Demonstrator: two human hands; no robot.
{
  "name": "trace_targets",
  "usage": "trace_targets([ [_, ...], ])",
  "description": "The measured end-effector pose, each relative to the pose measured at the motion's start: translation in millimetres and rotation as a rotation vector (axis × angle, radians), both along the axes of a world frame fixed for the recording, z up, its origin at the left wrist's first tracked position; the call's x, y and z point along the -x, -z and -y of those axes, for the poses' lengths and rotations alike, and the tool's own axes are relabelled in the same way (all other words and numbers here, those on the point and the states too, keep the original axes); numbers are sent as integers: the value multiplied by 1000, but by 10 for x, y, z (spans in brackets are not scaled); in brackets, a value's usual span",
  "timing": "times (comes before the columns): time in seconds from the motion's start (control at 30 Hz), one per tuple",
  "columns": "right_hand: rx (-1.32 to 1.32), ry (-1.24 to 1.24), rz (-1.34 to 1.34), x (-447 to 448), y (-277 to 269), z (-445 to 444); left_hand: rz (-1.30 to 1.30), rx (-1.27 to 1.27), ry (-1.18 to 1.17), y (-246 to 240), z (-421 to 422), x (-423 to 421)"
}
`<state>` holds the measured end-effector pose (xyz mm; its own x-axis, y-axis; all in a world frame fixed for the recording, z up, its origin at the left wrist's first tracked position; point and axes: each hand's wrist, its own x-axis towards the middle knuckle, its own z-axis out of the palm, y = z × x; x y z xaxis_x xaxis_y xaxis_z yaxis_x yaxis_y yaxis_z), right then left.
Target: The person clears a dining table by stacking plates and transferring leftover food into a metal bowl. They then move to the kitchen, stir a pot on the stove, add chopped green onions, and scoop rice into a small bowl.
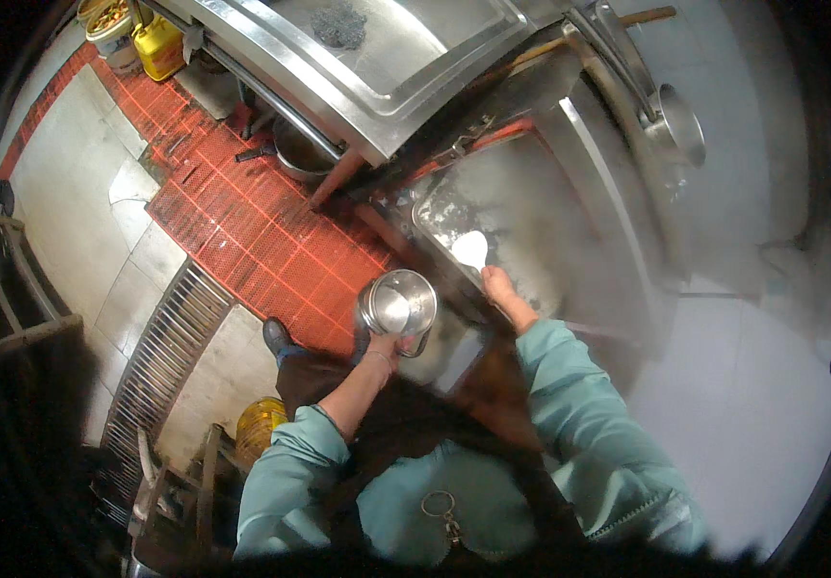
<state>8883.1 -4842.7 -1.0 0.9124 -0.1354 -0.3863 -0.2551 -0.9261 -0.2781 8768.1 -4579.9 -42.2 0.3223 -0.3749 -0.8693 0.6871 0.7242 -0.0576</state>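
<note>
My left hand is shut on the handle side of a shiny metal pot, held over the floor beside a large rectangular vat. A little clear liquid seems to lie in its bottom. My right hand grips a white paddle-shaped spoon by its handle. The spoon's broad end is above the near left part of the vat, which holds cloudy, foamy liquid. Steam blurs the vat's right side, and whether the spoon touches the liquid I cannot tell.
A steel counter bearing a metal scouring pad stands beyond the vat. Under its edge sits a handled pan. Metal ladles lie at the upper right. Left are a red perforated mat, a floor grate and a yellow container.
</note>
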Motion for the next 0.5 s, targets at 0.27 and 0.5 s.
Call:
trace_targets([
  [0.27, 64, -98, 113, 279, -148, 71, -45, 78, -74, -156, 376, -45],
  [0.5, -268, 204, -165, 280, -329, -410, 89, -35, -99, -246, 406, -81],
])
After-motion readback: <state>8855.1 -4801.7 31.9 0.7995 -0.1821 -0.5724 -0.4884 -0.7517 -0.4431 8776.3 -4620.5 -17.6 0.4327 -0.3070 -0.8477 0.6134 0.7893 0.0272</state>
